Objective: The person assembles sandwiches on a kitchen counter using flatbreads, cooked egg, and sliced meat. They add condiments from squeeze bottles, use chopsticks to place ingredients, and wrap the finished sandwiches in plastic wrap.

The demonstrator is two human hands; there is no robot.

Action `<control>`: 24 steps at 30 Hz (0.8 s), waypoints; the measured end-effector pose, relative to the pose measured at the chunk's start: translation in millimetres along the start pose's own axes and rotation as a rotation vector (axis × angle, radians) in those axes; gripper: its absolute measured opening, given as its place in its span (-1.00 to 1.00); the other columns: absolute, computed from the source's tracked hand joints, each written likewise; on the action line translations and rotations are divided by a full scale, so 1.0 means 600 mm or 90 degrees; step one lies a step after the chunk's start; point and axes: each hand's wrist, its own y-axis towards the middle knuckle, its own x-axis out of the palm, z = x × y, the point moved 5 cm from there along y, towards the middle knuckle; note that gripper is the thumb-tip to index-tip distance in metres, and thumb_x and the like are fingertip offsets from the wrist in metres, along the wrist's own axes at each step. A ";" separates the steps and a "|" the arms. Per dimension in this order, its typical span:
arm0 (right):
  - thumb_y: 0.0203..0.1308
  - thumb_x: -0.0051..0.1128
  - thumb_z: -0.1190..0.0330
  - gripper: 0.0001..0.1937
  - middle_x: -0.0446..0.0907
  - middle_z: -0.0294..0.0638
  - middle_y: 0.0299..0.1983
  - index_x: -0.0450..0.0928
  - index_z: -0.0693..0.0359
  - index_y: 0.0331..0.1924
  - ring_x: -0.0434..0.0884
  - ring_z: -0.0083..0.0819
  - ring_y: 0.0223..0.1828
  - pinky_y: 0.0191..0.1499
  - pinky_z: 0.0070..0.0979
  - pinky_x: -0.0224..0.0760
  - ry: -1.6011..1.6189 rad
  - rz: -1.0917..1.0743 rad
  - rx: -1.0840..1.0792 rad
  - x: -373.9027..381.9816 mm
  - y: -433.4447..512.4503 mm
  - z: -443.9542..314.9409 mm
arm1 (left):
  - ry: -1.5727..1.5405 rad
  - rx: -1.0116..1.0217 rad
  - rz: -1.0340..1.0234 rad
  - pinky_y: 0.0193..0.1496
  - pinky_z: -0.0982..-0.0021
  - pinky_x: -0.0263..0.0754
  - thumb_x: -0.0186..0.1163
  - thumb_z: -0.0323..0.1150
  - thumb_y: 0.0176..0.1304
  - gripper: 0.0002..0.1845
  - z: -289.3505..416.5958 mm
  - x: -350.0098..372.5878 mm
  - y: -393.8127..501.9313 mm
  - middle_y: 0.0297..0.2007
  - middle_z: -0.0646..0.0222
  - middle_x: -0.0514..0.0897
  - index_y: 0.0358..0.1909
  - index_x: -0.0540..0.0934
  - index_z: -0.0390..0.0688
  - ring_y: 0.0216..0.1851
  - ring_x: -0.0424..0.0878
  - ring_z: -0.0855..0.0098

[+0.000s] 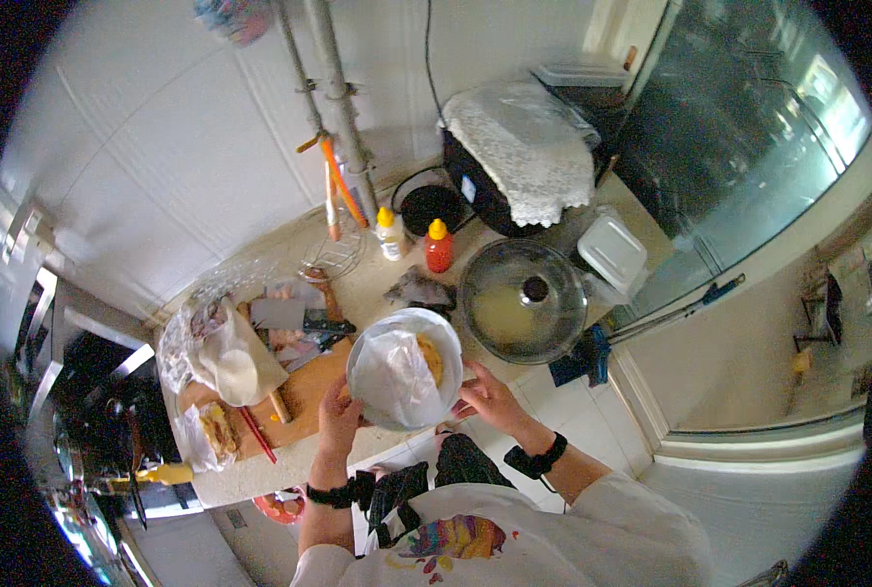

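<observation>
Both hands hold a round, pale metal bowl [372, 400] in front of my body, near the counter's front edge. My left hand [339, 414] grips its left rim, and my right hand [486, 396] supports it at the right. In the bowl lie a white paper or thin plastic wrapper [403, 370] and a golden-brown flat food piece [430, 358]. To the left, a wooden cutting board [311, 389] carries a cleaver [278, 314], red chopsticks [258, 434] and a wrapped filled food item [218, 431]. The undersides of the fingers are hidden by the bowl.
Right of the bowl sits a large glass-lidded pan [522, 301]. Behind stand a red squeeze bottle [439, 248], a white squeeze bottle [390, 236] and a black appliance under a lace cloth [531, 147]. A white lidded container [612, 253] is near the glass door. A stove [106, 389] is at the far left.
</observation>
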 end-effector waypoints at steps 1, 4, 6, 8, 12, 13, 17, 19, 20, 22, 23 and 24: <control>0.37 0.02 0.35 -0.35 0.60 0.00 -0.13 -0.06 0.21 0.44 0.67 -0.32 -0.31 -0.25 -0.34 0.67 0.052 -0.032 -0.003 0.006 -0.003 -0.012 | 0.016 -0.013 -0.003 -0.32 0.32 0.70 -0.05 -0.66 0.23 -0.41 0.006 0.001 -0.010 -0.17 0.19 0.67 0.33 0.22 -0.15 -0.31 0.70 0.33; 0.31 0.06 0.45 -0.33 0.58 -0.05 -0.13 -0.01 0.21 0.44 0.66 -0.35 -0.26 -0.26 -0.35 0.66 -0.156 0.041 -0.011 0.006 -0.022 -0.035 | -0.012 0.009 -0.055 -0.32 0.36 0.70 -0.05 -0.66 0.25 -0.40 0.020 0.003 -0.034 -0.12 0.17 0.65 0.35 0.20 -0.17 -0.33 0.69 0.35; 0.26 0.03 0.51 -0.37 0.58 -0.11 -0.11 0.09 0.23 0.41 0.65 -0.42 -0.24 -0.27 -0.40 0.65 -0.365 0.102 -0.049 0.009 -0.039 -0.051 | -0.021 -0.005 -0.062 -0.31 0.38 0.70 -0.04 -0.66 0.25 -0.40 0.017 0.008 -0.045 -0.08 0.16 0.64 0.36 0.18 -0.18 -0.29 0.69 0.38; 0.26 0.01 0.52 -0.38 0.59 -0.15 -0.11 0.11 0.23 0.40 0.64 -0.46 -0.26 -0.28 -0.43 0.63 -0.196 0.141 -0.035 0.008 -0.066 -0.053 | -0.029 0.011 -0.107 -0.28 0.40 0.68 -0.02 -0.66 0.26 -0.40 0.027 0.022 -0.049 -0.04 0.15 0.62 0.36 0.19 -0.18 -0.23 0.68 0.39; 0.21 -0.01 0.54 -0.40 0.63 -0.18 -0.21 0.18 0.22 0.38 0.65 -0.43 -0.33 -0.33 -0.46 0.60 -0.073 0.264 -0.050 -0.028 -0.140 -0.061 | 0.091 0.193 -0.165 -0.19 0.39 0.60 0.03 -0.65 0.25 -0.42 0.117 0.071 -0.076 -0.02 0.15 0.61 0.33 0.27 -0.18 -0.09 0.64 0.34; 0.21 -0.01 0.55 -0.40 0.63 -0.18 -0.21 0.18 0.22 0.38 0.65 -0.43 -0.34 -0.33 -0.46 0.60 -0.047 0.264 -0.083 -0.044 -0.156 -0.068 | 0.146 0.215 -0.154 -0.16 0.37 0.57 0.05 -0.65 0.24 -0.43 0.154 0.081 -0.085 -0.02 0.14 0.62 0.32 0.29 -0.19 -0.07 0.63 0.31; 0.27 -0.07 0.50 -0.47 0.60 -0.31 -0.29 0.23 0.16 0.35 0.60 -0.54 -0.40 -0.35 -0.51 0.58 -0.036 0.401 -0.085 -0.164 -0.238 -0.093 | 0.375 0.622 -0.062 -0.14 0.25 0.51 0.22 -0.65 0.06 -0.62 0.351 0.075 -0.239 -0.14 0.11 0.67 -0.03 0.54 -0.23 -0.18 0.62 0.17; 0.29 -0.05 0.42 -0.56 0.59 -0.30 -0.25 0.35 0.22 0.25 0.60 -0.55 -0.36 -0.38 -0.54 0.57 -0.076 0.441 -0.129 -0.236 -0.273 -0.130 | 0.218 0.602 -0.026 -0.17 0.28 0.48 0.25 -0.54 0.03 -0.72 0.399 0.101 -0.305 -0.25 0.18 0.65 -0.15 0.55 -0.18 -0.26 0.59 0.25; 0.26 -0.03 0.40 -0.61 0.58 -0.26 -0.19 0.40 0.26 0.17 0.60 -0.53 -0.34 -0.40 -0.54 0.57 0.026 0.517 -0.185 -0.273 -0.290 -0.141 | 0.241 0.622 0.036 -0.18 0.28 0.46 0.24 -0.45 0.05 -0.77 0.417 0.121 -0.332 -0.29 0.23 0.62 -0.20 0.55 -0.14 -0.29 0.57 0.29; 0.25 0.03 0.33 -0.55 0.57 -0.20 -0.08 0.33 0.26 0.21 0.64 -0.41 -0.21 -0.29 -0.45 0.63 -0.040 0.500 -0.152 -0.351 -0.302 -0.180 | 0.251 0.709 0.177 -0.15 0.26 0.37 0.17 -0.14 0.23 -0.79 0.441 0.175 -0.362 -0.32 0.38 0.50 -0.23 0.52 -0.03 -0.33 0.49 0.41; 0.25 0.03 0.31 -0.52 0.57 -0.17 -0.04 0.30 0.26 0.23 0.65 -0.36 -0.15 -0.25 -0.41 0.65 -0.057 0.476 -0.180 -0.388 -0.308 -0.200 | 0.282 0.752 0.132 -0.14 0.24 0.36 0.14 -0.07 0.26 -0.75 0.456 0.195 -0.362 -0.33 0.40 0.50 -0.25 0.50 -0.03 -0.34 0.49 0.43; 0.25 0.03 0.30 -0.51 0.56 -0.16 -0.02 0.28 0.26 0.24 0.66 -0.34 -0.13 -0.23 -0.39 0.66 -0.065 0.512 -0.169 -0.436 -0.307 -0.212 | 0.309 0.794 0.085 -0.12 0.23 0.35 0.11 0.00 0.28 -0.69 0.470 0.214 -0.362 -0.35 0.42 0.49 -0.26 0.48 -0.03 -0.36 0.48 0.45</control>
